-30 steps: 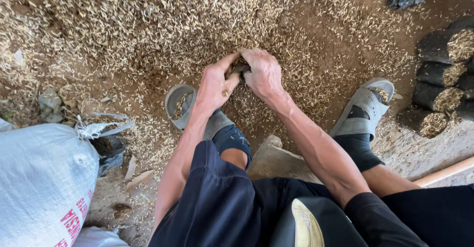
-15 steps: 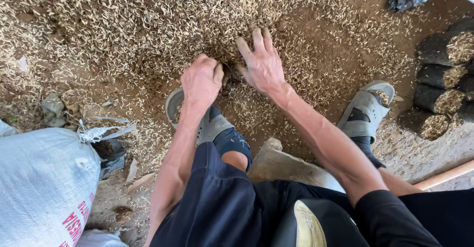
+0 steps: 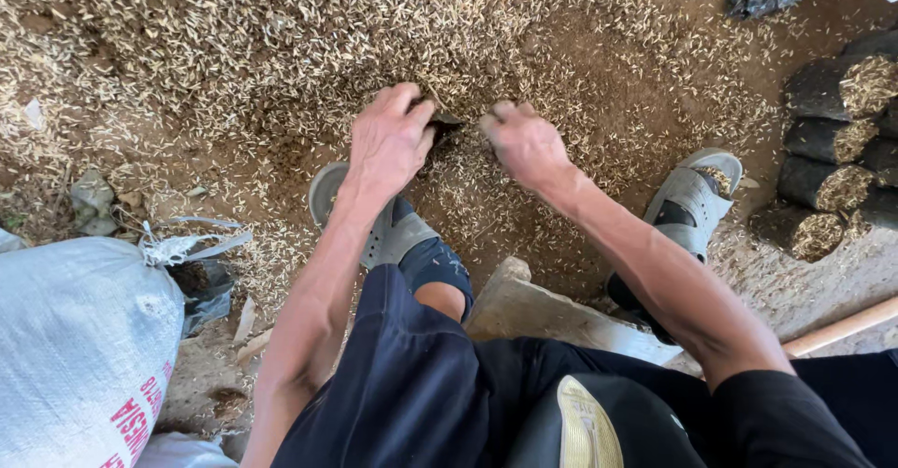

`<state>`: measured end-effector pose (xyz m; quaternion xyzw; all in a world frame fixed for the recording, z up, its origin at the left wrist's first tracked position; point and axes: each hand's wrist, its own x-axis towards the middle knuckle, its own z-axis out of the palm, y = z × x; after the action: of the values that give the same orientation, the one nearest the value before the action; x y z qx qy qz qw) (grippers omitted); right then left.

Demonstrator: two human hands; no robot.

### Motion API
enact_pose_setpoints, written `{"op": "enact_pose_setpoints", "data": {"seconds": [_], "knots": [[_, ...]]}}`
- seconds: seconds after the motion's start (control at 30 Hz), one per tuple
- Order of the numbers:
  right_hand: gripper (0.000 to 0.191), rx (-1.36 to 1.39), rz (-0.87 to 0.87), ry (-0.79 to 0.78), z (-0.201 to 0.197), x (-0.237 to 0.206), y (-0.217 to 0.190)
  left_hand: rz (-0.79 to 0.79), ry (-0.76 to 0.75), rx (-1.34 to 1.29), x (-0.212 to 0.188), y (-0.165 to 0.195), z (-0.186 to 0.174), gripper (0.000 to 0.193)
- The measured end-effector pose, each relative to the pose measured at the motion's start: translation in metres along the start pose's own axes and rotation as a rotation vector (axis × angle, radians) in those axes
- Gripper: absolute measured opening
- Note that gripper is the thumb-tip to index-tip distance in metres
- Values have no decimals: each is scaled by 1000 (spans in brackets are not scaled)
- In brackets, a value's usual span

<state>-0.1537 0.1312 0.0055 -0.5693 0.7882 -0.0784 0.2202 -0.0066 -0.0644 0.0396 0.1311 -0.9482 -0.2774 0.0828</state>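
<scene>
- Work in hand: gathering loose material. Both hands are down in the husk-and-soil mix (image 3: 234,47) on the ground, just ahead of the feet.
- Left hand (image 3: 388,141): palm down, fingers bent, tips at a small dark lump (image 3: 443,122) lying between the two hands. Touching it; can't tell if it's actually gripped.
- Right hand (image 3: 524,141): fingers curled under into a loose fist, knuckles up, just right of the lump. Can't tell if anything is inside.
- The hands are close together but apart, with the lump in the gap.
- The lump is half buried in husks, so I can't tell what it is: a clod or a bit of black plastic.
- Person is squatting, left sandal (image 3: 388,230) right under the left wrist, right sandal (image 3: 692,197) off to the side.
- Around them: filled black bags (image 3: 828,89) stacked at the right, topped with the same husks; white woven sack (image 3: 75,337) at lower left; stone slab (image 3: 533,309) between the legs.
- Judgement: this is mid-scoop. The mix is dry and loose, so a clean lift calls for both palms cupped under it with fingers closed, or it will sift out.
</scene>
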Motion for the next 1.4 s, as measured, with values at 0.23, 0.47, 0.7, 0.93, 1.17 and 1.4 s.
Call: {"op": "enact_pose_setpoints", "data": {"seconds": [0.23,0.47,0.7,0.93,1.17,1.4], "knots": [[27,1584,748,68,-65,-5,-4,-368,-68,-388,5,-1,16,15],[34,1953,491,48,-77,-4,-60,-362,-28,-491,-9,8,26,19],[42,687,412,190,-60,5,-55,-319,-28,-319,-18,3,22,29],[39,410,335,108,-25,35,-54,-464,-93,-231,-16,26,12,19],[45,551,717,290,-32,-15,59,-6,21,11,-15,11,2,30],[55,124,683,399,30,-41,37,-366,-301,-109,-5,1,26,10]]}}
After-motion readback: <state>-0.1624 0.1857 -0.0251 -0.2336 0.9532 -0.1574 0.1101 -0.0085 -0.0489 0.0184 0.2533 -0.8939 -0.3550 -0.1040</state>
